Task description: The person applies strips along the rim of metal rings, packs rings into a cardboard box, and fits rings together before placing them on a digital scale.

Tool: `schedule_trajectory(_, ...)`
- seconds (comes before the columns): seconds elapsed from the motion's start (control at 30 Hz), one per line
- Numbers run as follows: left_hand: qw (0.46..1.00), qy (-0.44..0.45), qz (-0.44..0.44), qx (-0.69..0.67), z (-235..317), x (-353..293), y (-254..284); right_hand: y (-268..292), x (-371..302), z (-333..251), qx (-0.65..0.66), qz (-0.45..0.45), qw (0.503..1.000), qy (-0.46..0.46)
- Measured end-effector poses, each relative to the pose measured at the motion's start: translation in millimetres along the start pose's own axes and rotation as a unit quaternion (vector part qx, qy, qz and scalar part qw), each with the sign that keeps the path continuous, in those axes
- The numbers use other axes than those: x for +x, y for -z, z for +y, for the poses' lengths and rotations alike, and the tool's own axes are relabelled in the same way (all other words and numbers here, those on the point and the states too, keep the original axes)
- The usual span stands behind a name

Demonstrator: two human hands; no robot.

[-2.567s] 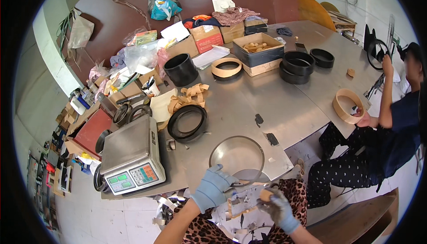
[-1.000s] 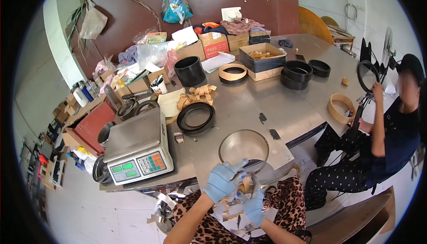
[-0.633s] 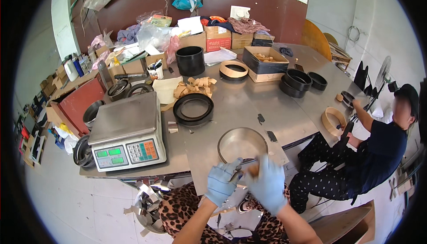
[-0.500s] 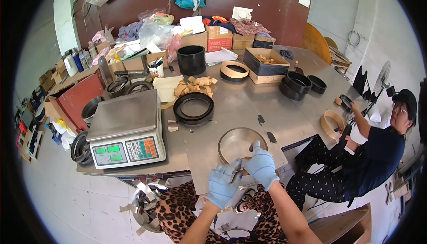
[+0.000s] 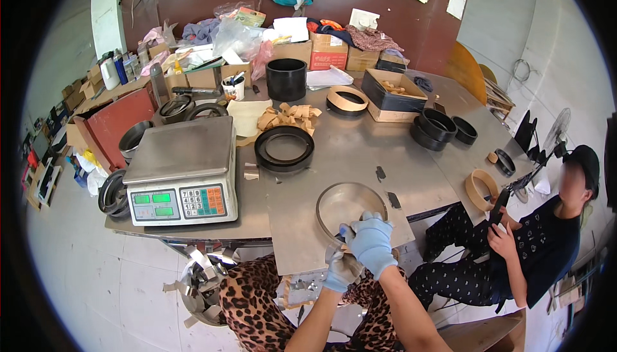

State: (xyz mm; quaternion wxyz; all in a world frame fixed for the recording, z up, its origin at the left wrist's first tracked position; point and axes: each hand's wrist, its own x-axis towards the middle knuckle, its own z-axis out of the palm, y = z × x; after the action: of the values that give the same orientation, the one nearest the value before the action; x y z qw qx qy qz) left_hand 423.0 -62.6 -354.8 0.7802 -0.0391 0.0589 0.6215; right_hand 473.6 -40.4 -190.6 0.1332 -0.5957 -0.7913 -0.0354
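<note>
A thin round metal ring [image 5: 317, 209] lies near the front edge of the steel table, its near side partly covered by my gloved hands. My right hand [image 5: 371, 243], in a light blue glove, is closed over the near rim with curled fingers. Below it, at the table edge, my left hand [image 5: 342, 272] is also gloved and closed, its fingertips close against the ring's near side. What either hand pinches is hidden by the fingers. Beyond the ring sits a black ring [image 5: 285, 149] with a wide inner lip.
A digital scale [image 5: 180, 178] occupies the left. Behind are brown paper strips [image 5: 289, 118], a black cylinder [image 5: 286, 79] and an open box [image 5: 393, 95]. Black rings [image 5: 432, 129] stand right. A co-worker [image 5: 540, 243] sits at the right edge. Metal scraps [image 5: 204, 275] fill a container below.
My left hand has dropped toward the table edge and turned, while my right hand has shifted down. The co-worker's raised hand has left the black ring and come down. The view has tilted slightly.
</note>
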Motion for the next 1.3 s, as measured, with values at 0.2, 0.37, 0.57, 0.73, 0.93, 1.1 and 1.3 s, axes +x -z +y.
schedule_trajectory(0.2,0.997,-0.010,-0.074,0.037,3,-20,30,-9,-78,1,0.308,0.204,0.923,-0.111)
schedule_trajectory(0.37,0.989,0.019,0.115,0.092,-10,-61,3,-55,-92,-8,0.172,0.129,0.963,-0.165)
schedule_trajectory(0.57,0.951,-0.100,-0.001,0.292,4,-49,11,-54,-116,13,0.162,0.141,0.975,-0.051)
schedule_trajectory(0.73,0.965,-0.112,-0.051,0.233,3,-28,-25,28,-127,20,0.134,0.124,0.980,0.077)
schedule_trajectory(0.93,0.993,-0.027,-0.041,0.111,5,-18,21,39,1,4,0.211,0.033,0.976,-0.050)
schedule_trajectory(1.1,0.999,0.020,-0.017,-0.027,6,8,22,1,2,19,0.146,-0.033,0.988,-0.026)
schedule_trajectory(1.3,0.994,-0.026,-0.064,0.090,-6,4,21,2,-54,22,0.207,0.186,0.960,-0.030)
